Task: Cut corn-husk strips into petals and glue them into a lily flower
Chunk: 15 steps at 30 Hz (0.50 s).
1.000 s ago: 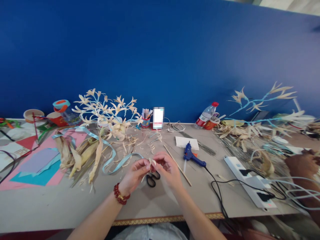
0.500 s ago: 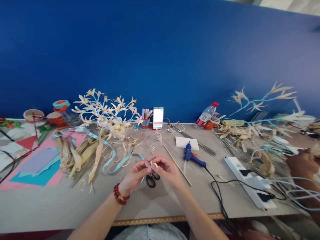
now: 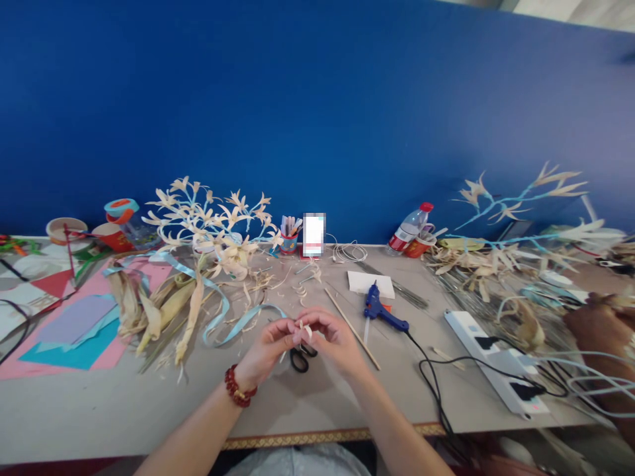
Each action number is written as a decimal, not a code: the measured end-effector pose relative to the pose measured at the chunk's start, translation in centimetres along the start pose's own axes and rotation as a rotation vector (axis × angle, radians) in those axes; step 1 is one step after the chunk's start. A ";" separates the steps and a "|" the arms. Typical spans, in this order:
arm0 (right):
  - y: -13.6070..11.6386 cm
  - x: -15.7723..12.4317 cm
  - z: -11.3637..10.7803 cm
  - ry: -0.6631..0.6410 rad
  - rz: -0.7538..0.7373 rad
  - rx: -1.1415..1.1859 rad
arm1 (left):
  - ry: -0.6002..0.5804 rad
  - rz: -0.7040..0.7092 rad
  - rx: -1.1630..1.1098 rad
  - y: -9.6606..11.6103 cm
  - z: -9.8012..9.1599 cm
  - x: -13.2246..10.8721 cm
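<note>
While both hands meet low over the surface [image 3: 99, 403], left hand [image 3: 265, 347] and right hand [image 3: 333, 338] each keep a closed grip on one small pale husk piece [image 3: 303, 327], pinched between fingertips. Black scissors [image 3: 299, 360] lie just beneath. A wooden stick [image 3: 353, 328] and a blue glue gun [image 3: 381, 312] lie to the right.

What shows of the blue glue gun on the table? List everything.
The glue gun is blue plastic and pistol-shaped, with a bit of orange showing beside its body. It lies on the grey table, its nozzle pointing toward the white paper pad and its handle toward the near right. A black cord runs from the handle over the table's front edge.
</note>
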State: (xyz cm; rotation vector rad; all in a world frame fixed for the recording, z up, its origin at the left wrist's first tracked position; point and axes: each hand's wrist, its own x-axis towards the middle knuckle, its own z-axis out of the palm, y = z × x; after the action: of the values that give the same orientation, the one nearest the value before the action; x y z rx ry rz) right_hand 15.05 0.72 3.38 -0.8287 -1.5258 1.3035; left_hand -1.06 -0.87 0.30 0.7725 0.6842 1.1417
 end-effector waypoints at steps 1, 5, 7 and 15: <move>0.1 -0.1 -0.1 -0.005 0.000 -0.003 | -0.005 0.002 0.003 0.0 0.0 0.0; 0.3 -0.4 -0.6 -0.013 0.025 0.030 | -0.021 0.016 0.010 0.0 0.0 0.0; 0.3 -0.6 -0.6 -0.006 0.041 0.073 | -0.024 0.026 0.008 0.1 0.1 0.0; 0.1 -0.8 0.0 0.016 0.025 0.080 | 0.020 0.027 0.014 0.0 -0.1 0.0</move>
State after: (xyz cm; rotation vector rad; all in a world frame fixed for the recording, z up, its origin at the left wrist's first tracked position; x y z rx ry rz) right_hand 15.27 0.03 3.13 -0.8075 -1.4457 1.3645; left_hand -1.16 -0.87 0.23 0.7852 0.7004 1.1719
